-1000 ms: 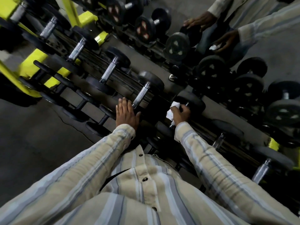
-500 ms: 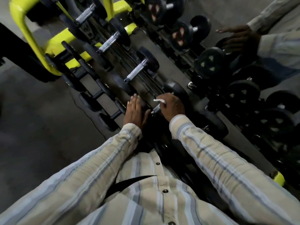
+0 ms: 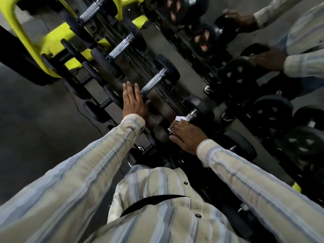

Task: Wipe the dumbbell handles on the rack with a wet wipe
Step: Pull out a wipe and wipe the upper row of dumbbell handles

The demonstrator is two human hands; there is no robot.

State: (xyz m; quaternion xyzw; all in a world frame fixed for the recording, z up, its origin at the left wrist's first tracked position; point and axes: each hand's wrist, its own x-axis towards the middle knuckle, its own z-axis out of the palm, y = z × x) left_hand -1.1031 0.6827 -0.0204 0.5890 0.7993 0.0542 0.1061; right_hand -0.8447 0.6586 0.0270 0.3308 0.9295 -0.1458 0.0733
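While the left hand rests flat, fingers straight, on a dumbbell head at the rack's front edge, the right hand holds a white wet wipe around the neighbouring dumbbell handle

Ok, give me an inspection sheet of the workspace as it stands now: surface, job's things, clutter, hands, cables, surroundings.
Surface: dark dumbbell rack running diagonally, grey floor at left.
Job's things: white wet wipe wrapped on a dumbbell handle; next knurled handle up the row is bare.
Clutter: nothing seen.
Hands: left hand flat, fingers straight, resting on a dumbbell end; right hand grips the wipe round the handle.
Cables: nothing seen.
Surroundings: yellow frame at upper left; further dumbbells at right; another person's hands on dumbbells at upper right.
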